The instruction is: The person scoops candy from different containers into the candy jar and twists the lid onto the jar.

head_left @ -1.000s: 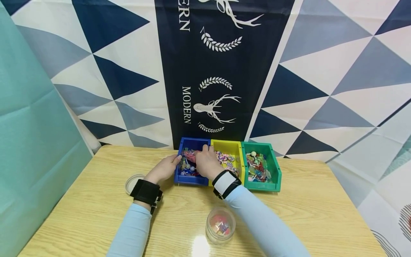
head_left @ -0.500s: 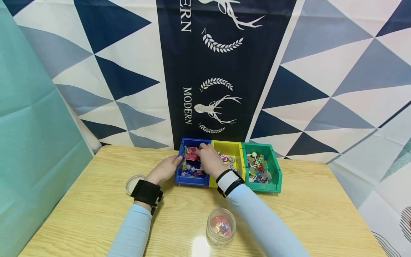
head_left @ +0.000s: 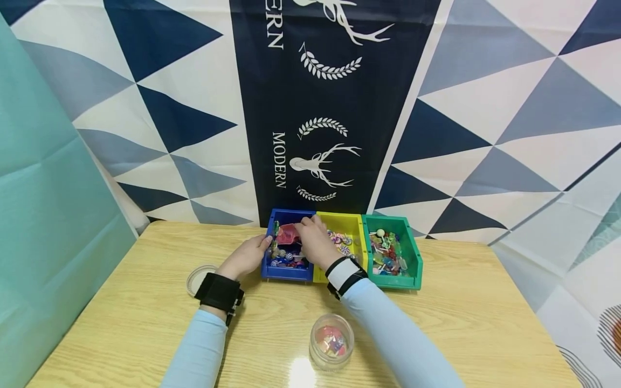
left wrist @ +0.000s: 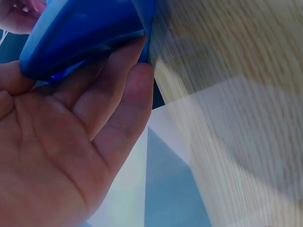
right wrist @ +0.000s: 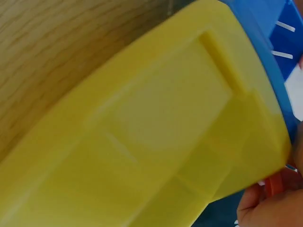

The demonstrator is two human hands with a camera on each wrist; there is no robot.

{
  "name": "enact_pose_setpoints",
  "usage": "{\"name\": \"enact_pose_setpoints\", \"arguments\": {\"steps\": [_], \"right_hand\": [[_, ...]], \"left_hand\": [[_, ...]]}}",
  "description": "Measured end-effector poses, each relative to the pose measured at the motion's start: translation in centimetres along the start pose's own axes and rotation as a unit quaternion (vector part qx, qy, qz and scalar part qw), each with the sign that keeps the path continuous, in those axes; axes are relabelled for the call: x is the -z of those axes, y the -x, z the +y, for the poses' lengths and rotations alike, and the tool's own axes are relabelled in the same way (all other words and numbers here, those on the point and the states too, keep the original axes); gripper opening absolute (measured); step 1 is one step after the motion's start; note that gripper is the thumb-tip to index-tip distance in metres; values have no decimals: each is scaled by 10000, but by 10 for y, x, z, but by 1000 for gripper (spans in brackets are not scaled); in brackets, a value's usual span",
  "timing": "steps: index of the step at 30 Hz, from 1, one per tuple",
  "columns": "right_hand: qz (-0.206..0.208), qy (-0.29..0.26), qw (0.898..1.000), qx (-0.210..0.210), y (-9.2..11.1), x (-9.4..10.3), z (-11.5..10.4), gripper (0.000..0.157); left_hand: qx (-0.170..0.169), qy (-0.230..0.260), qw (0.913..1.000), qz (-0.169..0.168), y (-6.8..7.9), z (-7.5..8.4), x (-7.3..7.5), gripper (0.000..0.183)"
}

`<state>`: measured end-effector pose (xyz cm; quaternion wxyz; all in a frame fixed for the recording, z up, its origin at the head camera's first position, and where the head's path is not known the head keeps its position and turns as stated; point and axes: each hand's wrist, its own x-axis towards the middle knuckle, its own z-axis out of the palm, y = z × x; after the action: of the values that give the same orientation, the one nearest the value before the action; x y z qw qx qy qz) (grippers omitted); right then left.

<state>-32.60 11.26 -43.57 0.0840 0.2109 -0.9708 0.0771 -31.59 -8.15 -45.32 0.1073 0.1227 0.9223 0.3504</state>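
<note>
My left hand [head_left: 245, 256] holds the left wall of the blue bin [head_left: 289, 274]. In the left wrist view, the thumb of the left hand [left wrist: 66, 146] lies over the rim of the blue bin [left wrist: 94, 28] and the fingers press its outer side. Over the blue bin, my right hand [head_left: 315, 242] grips a pink see-through scoop [head_left: 288, 234] at the bin's back. Striped lollipops [head_left: 283, 253] and wrapped sweets lie in the bin below it. The right wrist view shows the right hand [right wrist: 272, 208] partly, around a red handle [right wrist: 274, 184].
A yellow bin [head_left: 360, 242] with swirl-patterned pieces and a green bin [head_left: 413, 258] with lollipops and sweets adjoin the blue one. Nearer stands a clear jar [head_left: 317, 353] with colourful contents. A round lid [head_left: 193, 283] lies by the left wrist. A patterned cloth [head_left: 310, 97] hangs behind.
The scoop, largely covered by wrapped sweets or blur a second ago, now shows its hollow at the bin's back. The right hand has shifted slightly; the left keeps its hold.
</note>
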Motion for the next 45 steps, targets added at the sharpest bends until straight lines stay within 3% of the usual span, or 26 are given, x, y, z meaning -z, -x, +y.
{"name": "enact_pose_setpoints", "arguments": {"steps": [6, 12, 20, 27, 36, 45], "right_hand": [[-57, 1, 10000, -15, 1, 1, 1, 45], [144, -145, 9997, -113, -1, -4, 2, 45], [647, -402, 9956, -543, -2, -7, -2, 39], [803, -661, 9906, -882, 3, -5, -4, 29], [1066, -805, 9886, -702, 14, -2, -2, 25], [1005, -952, 9897, -354, 14, -6, 1, 21]], "left_hand": [[-47, 41, 10000, 53, 1, -1, 0, 59], [-59, 51, 10000, 40, 1, -1, -2, 56], [-17, 42, 10000, 50, 1, -1, -1, 56], [28, 143, 9999, 92, 1, -3, -2, 54], [16, 232, 9997, 86, 1, -1, -2, 55], [-43, 232, 9996, 176, 0, -2, -4, 53]]}}
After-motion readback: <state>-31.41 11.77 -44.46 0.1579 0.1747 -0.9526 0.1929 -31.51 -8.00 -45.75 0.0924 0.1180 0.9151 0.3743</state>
